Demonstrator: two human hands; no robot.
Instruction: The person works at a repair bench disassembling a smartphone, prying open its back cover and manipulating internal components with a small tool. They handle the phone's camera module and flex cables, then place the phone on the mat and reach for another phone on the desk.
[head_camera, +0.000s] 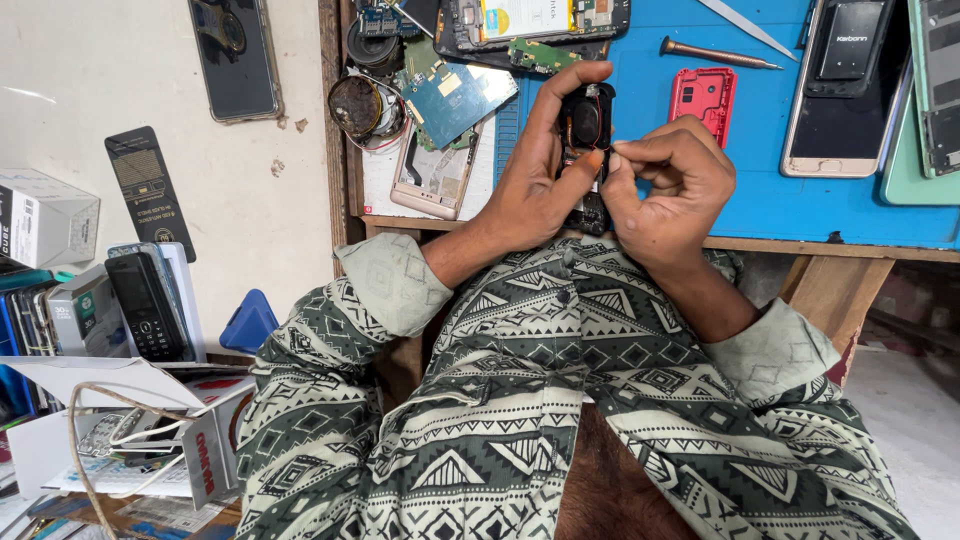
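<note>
A small black opened phone body (586, 125), with a round speaker and thin red wires showing, is held upright over the near edge of the blue mat (760, 195). My left hand (540, 170) wraps it from the left, index finger curled over its top and thumb pressed on its front. My right hand (668, 185) is at its right side, thumb and forefinger pinched together on something tiny at the phone's edge; what it pinches is too small to tell. The phone's lower half is hidden behind my fingers.
On the mat lie a red phone back cover (703, 97), a screwdriver (715, 54), metal tweezers (748, 26), several opened phones (845, 100) and a blue circuit board (455, 98). A black keypad phone (145, 305) and boxes (45, 215) stand at the left.
</note>
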